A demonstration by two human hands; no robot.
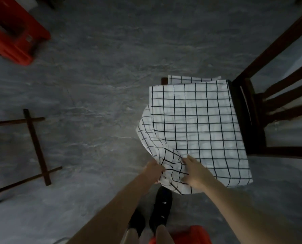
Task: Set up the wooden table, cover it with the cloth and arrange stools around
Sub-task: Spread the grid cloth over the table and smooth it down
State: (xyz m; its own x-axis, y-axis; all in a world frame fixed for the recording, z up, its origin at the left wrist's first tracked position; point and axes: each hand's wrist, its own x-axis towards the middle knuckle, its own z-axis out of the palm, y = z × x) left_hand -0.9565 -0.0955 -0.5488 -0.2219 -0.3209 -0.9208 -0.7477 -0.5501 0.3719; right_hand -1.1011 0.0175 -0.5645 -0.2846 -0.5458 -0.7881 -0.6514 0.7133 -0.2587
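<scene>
A white cloth with a black grid lies folded over the seat of a dark wooden chair at the right. Its near corner is bunched up and lifted. My left hand pinches that crumpled corner from the left. My right hand grips the same corner from the right, fingers pressed into the fabric. A dark wooden frame of thin crossed bars, perhaps a table part, lies on the grey floor at the left. A red plastic stool stands at the top left.
Another red stool shows at the bottom edge beside my black shoes. The chair's slatted back fills the right side. Grey concrete floor stretches between the chair, the wooden frame and the far stool.
</scene>
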